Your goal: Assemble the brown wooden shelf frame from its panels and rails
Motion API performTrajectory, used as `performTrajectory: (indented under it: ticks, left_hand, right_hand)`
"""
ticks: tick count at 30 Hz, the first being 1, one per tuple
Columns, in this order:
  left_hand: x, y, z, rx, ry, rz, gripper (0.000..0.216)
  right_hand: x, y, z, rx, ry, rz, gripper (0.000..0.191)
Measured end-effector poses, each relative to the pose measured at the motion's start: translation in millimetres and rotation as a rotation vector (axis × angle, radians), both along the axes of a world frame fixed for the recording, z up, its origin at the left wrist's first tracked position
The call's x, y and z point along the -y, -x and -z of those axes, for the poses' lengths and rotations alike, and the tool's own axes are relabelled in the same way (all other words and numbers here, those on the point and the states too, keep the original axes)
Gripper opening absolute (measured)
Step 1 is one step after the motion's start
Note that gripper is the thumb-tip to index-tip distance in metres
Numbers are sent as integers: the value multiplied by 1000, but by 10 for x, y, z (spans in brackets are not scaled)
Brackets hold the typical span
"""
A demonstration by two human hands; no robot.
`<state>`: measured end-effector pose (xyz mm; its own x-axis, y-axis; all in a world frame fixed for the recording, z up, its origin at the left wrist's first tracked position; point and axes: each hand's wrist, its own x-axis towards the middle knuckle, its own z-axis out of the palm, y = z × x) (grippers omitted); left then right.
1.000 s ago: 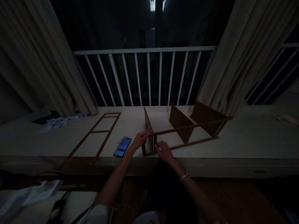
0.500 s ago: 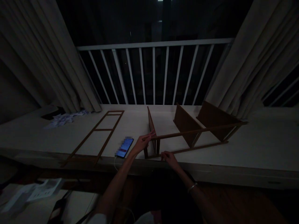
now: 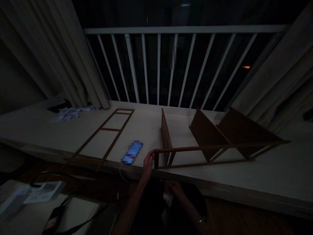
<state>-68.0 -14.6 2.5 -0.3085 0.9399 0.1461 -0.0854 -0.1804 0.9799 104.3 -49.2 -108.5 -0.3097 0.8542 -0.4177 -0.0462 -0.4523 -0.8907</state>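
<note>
A half-built brown wooden shelf lies on its side on the pale ledge, three boards standing up from a ladder-like side frame. My left hand grips the near left corner of that frame. My right hand is low in the dark below the ledge's front edge, fingers curled; what it holds cannot be made out. A second loose ladder frame lies flat to the left. A lit phone with a cable lies between that frame and my left hand.
White railing bars and curtains stand behind the ledge. Crumpled paper lies at the far left. A white power strip and cables sit on a lower surface at bottom left.
My right hand dropped from the shelf's lower rail to below the ledge edge. My left hand slid from the top rail down to the frame's corner. The view shifted right and closer.
</note>
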Motion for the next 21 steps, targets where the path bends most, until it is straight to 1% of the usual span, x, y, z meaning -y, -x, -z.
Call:
performTrajectory:
  ticks: [2,3,4,6,8,9,13,17,21]
  left_hand:
    - [27,5,270,62,39,-15,51]
    - [45,4,373,64,61,-11,52]
    - [64,-1,453,60,83,14,52]
    - [100,-17,542,29,118,93,54]
    - [122,-38,564,-24,131,153,55]
    - [125,-49,563,-53,132,161,56]
    - [96,-78,567,-128,148,136,54]
    - [52,-100,619,-167,159,115,57]
    - [30,-131,681,-193,147,111,59]
  right_hand:
    - [66,17,34,-54,32,26,44]
    - [98,36,37,-81,47,47,43]
    - [131,59,34,-106,61,75,42]
    - [203,115,15,-147,79,144,40]
    - [291,169,-7,-179,91,199,39]
    - [341,191,-14,-194,97,213,38]
    - [561,230,-9,-237,163,245,36]
    - [731,184,44,-279,240,276,33]
    - [789,108,80,-342,224,284,32]
